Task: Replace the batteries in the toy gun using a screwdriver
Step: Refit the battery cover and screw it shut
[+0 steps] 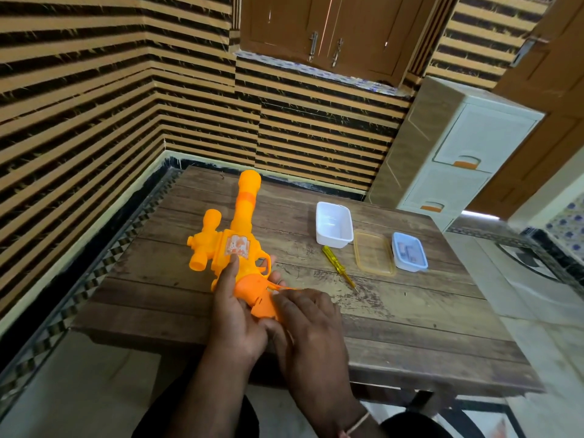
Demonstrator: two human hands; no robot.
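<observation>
A single wide-angle head camera looks forward and steeply down from above the counter, close over its near edge. The striped wall fills the upper frame, bent by the lens, and floor tiles show at right.

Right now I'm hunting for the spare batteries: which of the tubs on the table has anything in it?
The blue-rimmed tub, farthest right beyond the flat amber lid, holds small items. The white tub looks empty.

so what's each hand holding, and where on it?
Both hold the toy gun at its grip end: left hand wraps the body near the trigger, right hand holds the grip's base.
</observation>
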